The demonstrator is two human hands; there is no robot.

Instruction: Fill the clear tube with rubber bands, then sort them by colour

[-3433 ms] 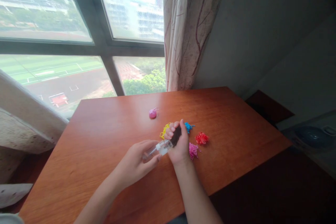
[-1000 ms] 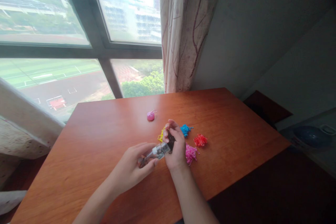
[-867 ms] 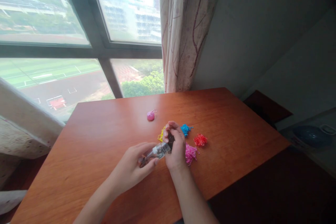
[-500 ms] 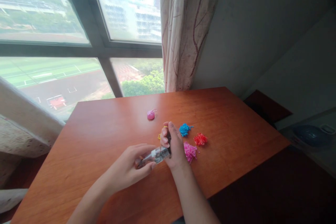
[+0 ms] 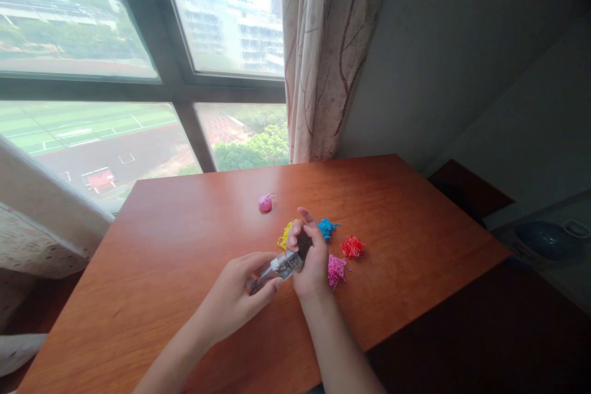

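A small clear plastic container [image 5: 282,265] with a pale patch on it lies tilted in my left hand [image 5: 235,286], thumb on one side and fingers on the other. Its far end meets my right hand [image 5: 315,268], which is cupped around a dark clump [image 5: 304,245] that looks like black rubber bands. Just past my right fingers sits a pile of yellow rubber bands [image 5: 285,237], partly hidden. Blue rubber bands [image 5: 327,229], red rubber bands [image 5: 353,247] and pink rubber bands [image 5: 338,271] lie in separate piles to the right of that hand.
A round pink object [image 5: 265,204] with a thin loop stands farther back on the brown wooden table [image 5: 184,221]. Behind the table are a window [image 5: 231,86] and a patterned curtain [image 5: 318,61]. A blue water jug [image 5: 545,237] is low at the right.
My right hand has turned its palm upward, so more of the dark clump shows. The container has shifted slightly right with my left hand. More of the yellow pile is visible.
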